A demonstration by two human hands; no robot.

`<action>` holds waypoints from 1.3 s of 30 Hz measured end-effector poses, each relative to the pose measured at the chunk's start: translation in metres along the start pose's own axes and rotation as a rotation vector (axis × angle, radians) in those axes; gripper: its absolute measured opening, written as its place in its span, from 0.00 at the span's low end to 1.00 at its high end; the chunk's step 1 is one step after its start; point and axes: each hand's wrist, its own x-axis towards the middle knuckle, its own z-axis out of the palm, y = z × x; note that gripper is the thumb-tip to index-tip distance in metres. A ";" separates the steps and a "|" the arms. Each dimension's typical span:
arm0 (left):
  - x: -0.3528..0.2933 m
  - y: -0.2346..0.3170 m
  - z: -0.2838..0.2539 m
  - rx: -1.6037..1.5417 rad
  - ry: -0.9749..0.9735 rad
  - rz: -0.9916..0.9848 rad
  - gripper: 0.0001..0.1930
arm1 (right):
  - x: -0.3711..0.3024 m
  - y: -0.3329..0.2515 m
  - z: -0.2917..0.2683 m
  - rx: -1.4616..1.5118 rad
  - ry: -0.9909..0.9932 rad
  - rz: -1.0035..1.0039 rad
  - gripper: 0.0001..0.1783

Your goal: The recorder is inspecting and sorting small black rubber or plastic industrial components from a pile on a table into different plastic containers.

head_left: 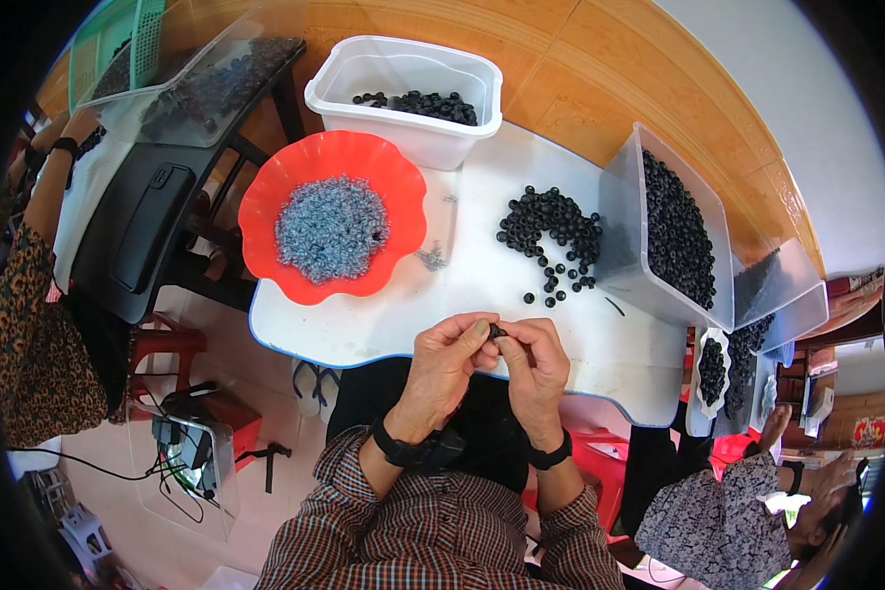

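Near the front edge of the white table (364, 329), my left hand (441, 372) and my right hand (535, 379) meet at their fingertips. Both pinch one small black round piece (497, 332), mostly covered by thumbs and forefingers. Just beyond them, similar black round pieces (560, 221) lie in a loose heap, a few strayed toward me. To the left stands a red wavy-rimmed bowl (265, 197), holding many tiny translucent grey-blue pieces (329, 231).
A white tub (413, 146) with black pieces stands at the back. On the right is a clear bin (624, 206) full of them. A phone (153, 226) lies on a black table at left. People sit on both sides; a red stool (600, 472) is at right.
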 end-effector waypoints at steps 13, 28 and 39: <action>-0.008 0.001 0.008 0.323 0.091 0.174 0.11 | 0.007 -0.018 -0.005 -0.185 -0.060 -0.103 0.07; -0.009 0.009 0.011 0.555 0.126 0.035 0.12 | 0.004 -0.019 -0.009 -0.231 -0.218 0.007 0.08; -0.007 0.010 0.012 0.440 0.073 -0.007 0.11 | -0.003 -0.012 -0.014 0.215 -0.129 0.267 0.07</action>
